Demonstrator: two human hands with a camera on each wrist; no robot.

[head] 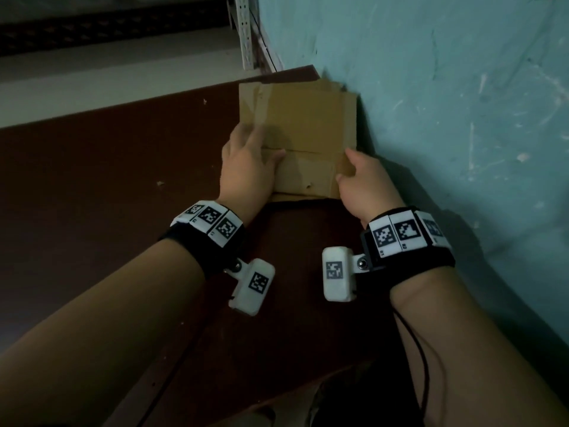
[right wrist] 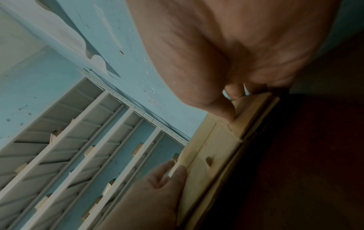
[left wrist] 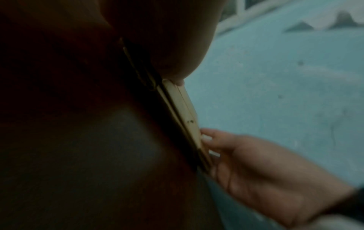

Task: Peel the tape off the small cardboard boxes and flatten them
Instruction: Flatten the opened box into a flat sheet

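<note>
A flattened cardboard box [head: 303,140] is seen lying on the dark brown tabletop [head: 107,180], pushed up against the pale blue wall [head: 446,103] at the far right corner. It is laid on top of other flat cardboard [head: 351,103], whose edges show beyond its far and right sides; in the two wrist views these layers are seen edge-on as a thin stack. The left hand [head: 246,167] is placed flat on the near left part of the box, its fingers stretched out and spread over the surface, so its grip is apart and nothing is clasped. The right hand [head: 366,183] is set at the near right edge of the box, with the thumb on the top face and the fingers bent down at the edge; its grip appears to be pinched on the cardboard there, though the right wrist view is blurred and the fingertips are partly hidden. A crease is seen running across the box between the two hands, and a small hole near its near edge. White metal shelving [head: 246,32] is visible beyond the tabletop's far end, beside the wall.
</note>
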